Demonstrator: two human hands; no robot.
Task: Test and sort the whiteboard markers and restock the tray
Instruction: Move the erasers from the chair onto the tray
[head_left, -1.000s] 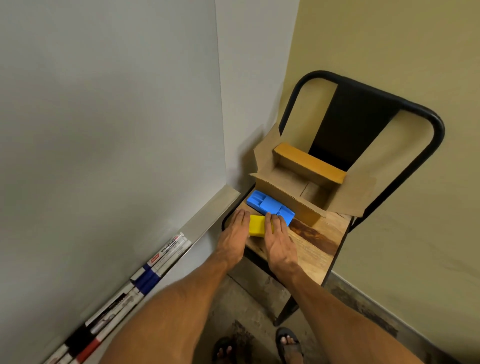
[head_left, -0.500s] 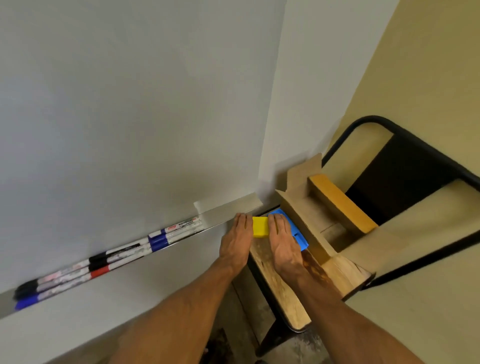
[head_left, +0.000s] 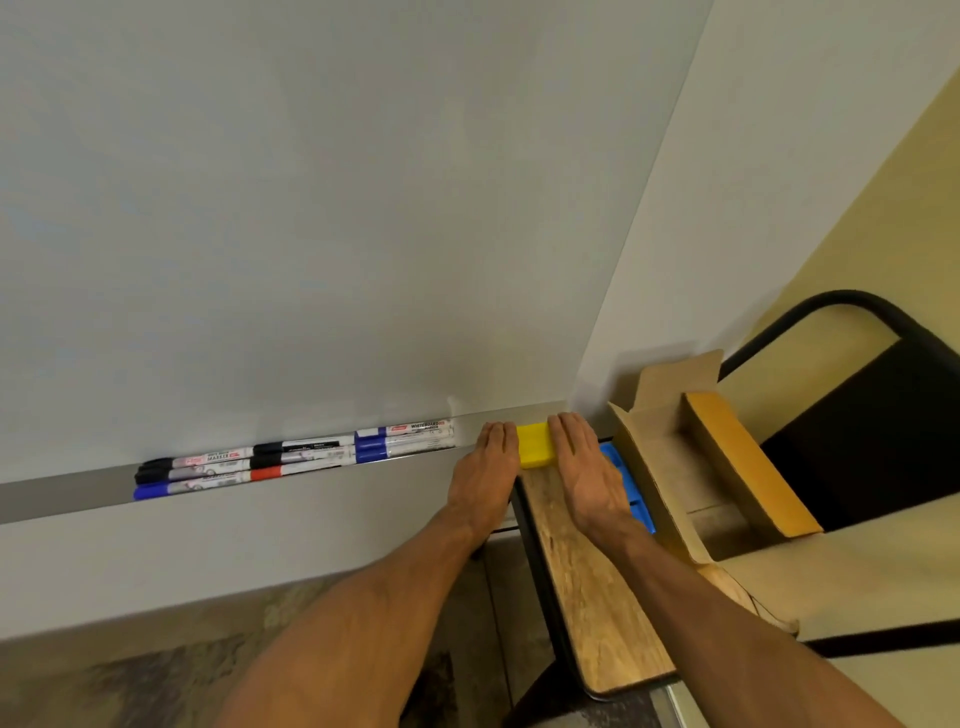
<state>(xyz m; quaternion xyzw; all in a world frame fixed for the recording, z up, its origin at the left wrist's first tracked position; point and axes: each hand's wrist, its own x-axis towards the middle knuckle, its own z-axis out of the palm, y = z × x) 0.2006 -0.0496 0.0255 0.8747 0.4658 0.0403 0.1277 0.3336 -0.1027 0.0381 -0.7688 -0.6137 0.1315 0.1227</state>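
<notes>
Clearly, the straight, closed-together fingers (head_left: 501, 439) of the left hand (head_left: 483, 475) and right hand (head_left: 589, 473) press both sides of a yellow rectangular plastic block (head_left: 535, 447). Capped whiteboard markers (head_left: 291, 460) lie in the long grey metal tray (head_left: 62, 491) just to the left.

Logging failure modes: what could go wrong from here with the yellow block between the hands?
1. The yellow block is only pressed between the straight fingers of the left hand and right hand, not gripped; if lifted, it may slip off the chair seat corner.
2. The right hand lies over the blue piece beside the cardboard box; a sideways move could shove either.
3. Slid along the tray, the block could bump the markers.
</notes>
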